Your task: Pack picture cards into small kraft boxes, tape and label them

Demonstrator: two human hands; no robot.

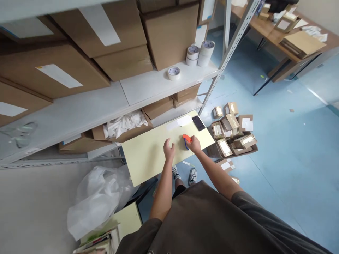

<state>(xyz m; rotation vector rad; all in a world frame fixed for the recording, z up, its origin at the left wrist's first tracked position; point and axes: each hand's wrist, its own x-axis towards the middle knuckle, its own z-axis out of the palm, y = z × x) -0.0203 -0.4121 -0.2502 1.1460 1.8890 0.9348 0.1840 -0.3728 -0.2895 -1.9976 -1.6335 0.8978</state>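
My right hand [195, 144] is closed around an orange-and-blue tool [186, 138], held over the right part of a pale yellow tabletop [143, 151]. The tool's shape is like a small tape dispenser, but its kind is not clear. My left hand [168, 149] is above the same tabletop, left of the tool, with thumb and fingers apart and nothing between them. Beyond my right hand a dark phone [198, 123] lies near the table's far right corner. White paper pieces [184, 120] lie beside the phone.
A metal shelf [100, 102] with large cartons [169, 35] and tape rolls [174, 73] runs behind the table. On the right, a carton full of small boxes [233, 132] stands on the blue floor. Plastic bags [97, 197] are at left. A wooden desk [261, 30] stands farther off.
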